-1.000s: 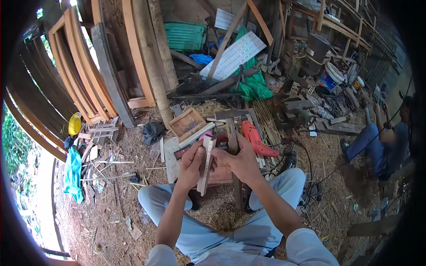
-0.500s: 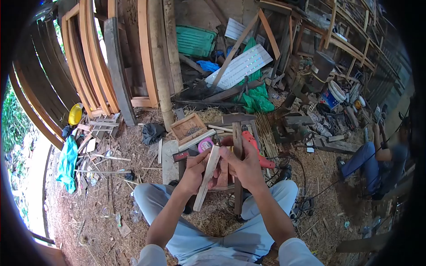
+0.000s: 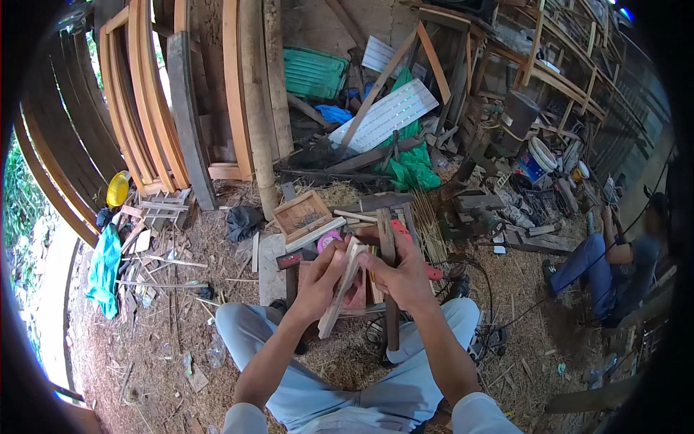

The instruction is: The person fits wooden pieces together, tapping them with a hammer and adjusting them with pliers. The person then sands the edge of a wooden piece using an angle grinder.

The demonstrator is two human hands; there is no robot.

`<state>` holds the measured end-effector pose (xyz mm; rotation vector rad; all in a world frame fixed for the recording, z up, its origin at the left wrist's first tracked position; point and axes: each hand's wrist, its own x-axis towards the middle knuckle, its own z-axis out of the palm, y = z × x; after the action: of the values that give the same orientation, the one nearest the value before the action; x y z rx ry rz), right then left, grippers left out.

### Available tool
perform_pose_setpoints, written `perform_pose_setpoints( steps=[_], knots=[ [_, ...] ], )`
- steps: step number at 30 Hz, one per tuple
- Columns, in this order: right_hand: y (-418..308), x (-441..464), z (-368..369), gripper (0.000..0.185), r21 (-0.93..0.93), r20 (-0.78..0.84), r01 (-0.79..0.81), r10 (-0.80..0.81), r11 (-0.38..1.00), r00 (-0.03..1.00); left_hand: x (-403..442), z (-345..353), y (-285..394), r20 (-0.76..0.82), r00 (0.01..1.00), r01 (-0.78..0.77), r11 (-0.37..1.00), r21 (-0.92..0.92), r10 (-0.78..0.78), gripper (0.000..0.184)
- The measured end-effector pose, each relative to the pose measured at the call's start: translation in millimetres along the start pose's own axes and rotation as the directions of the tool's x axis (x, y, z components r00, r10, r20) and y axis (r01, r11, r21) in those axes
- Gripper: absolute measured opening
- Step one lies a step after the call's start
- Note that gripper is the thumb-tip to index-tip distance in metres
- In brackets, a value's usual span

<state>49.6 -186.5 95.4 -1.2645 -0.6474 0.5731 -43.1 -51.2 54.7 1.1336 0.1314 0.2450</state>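
Between my hands is a short pale wooden strip (image 3: 340, 298), tilted with its top end toward the right. My left hand (image 3: 318, 282) is closed around its upper part. My right hand (image 3: 406, 278) pinches near the strip's top end and also wraps round a longer dark wooden bar (image 3: 391, 318), which stands roughly upright in view. Behind my right hand a red power drill (image 3: 433, 273) is partly hidden. A pink round object (image 3: 329, 239) lies just beyond my left hand, near a wooden tray (image 3: 302, 217) with small dark pieces in it.
Wood shavings and scraps cover the ground (image 3: 253, 362). A cable (image 3: 491, 296) curves right of my knee. Another person (image 3: 614, 267) sits at the right. Wooden frames (image 3: 152, 101) lean at the left, and a green crate (image 3: 315, 74) lies at the back.
The pale strip has turned in my hands since the first frame, and its top end now leans further right. My right hand covers more of the drill. The camera view has shifted slightly.
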Motion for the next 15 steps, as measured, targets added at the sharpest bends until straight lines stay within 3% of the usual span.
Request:
perform_pose_setpoints(
  steps=[2, 6, 9, 13, 15],
  knots=[
    [-2, -1, 3, 0.04, -0.021, 0.017, 0.071, -0.07, 0.997, 0.997, 1, -10, -8, 0.168, 0.957, -0.269, 0.943, 0.198, 0.238, 0.027],
    [0, -1, 2, 0.042, 0.062, 0.036, 0.036, -0.038, 0.997, 0.999, 1, -21, -3, 0.26, 0.92, -0.346, 0.919, 0.19, 0.293, 0.033],
    [5, 2, -1, 0.043, 0.054, 0.117, 0.088, -0.093, 0.995, 0.989, 1, -29, -6, 0.229, 0.93, -0.346, 0.894, 0.284, 0.288, 0.039],
    [2, 11, -4, 0.042, 0.079, -0.063, 0.051, -0.046, 0.996, 0.997, 2, -27, 0, 0.194, 0.953, -0.295, 0.865, 0.405, 0.233, 0.04],
    [0, 19, -11, 0.041, 0.135, -0.148, 0.046, -0.025, 0.99, 0.989, -3, -36, -2, 0.08, 0.974, -0.205, 0.684, 0.7, 0.21, 0.039]
  ],
)
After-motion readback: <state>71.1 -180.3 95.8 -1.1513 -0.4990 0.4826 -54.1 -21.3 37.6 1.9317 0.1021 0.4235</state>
